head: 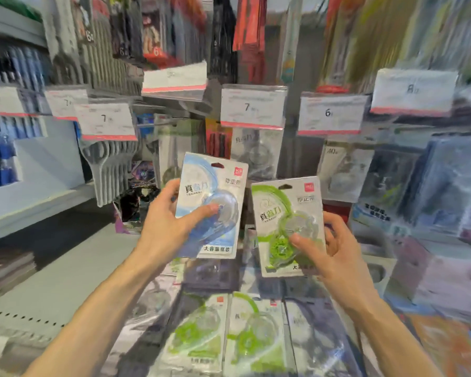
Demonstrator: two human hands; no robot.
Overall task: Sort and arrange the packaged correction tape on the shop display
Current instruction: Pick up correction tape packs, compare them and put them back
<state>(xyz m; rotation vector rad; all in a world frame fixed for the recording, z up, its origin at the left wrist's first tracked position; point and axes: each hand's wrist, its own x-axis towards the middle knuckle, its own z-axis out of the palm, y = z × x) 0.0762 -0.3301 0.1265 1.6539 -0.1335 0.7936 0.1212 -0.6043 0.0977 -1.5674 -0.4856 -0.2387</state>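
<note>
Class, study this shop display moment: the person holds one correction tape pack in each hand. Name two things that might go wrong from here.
1. The left hand grips the blue carded correction tape pack only by its lower edge, so it might slip and fall.
2. The right hand holds the green carded correction tape pack; with price tags blurred and similar green packs lying below, it may be hung on the wrong hook.

I see two bare forearms with no sleeves reaching the wrists; my left hand (167, 223) and right hand (335, 250) wear no gloves, rings or watch.
</note>
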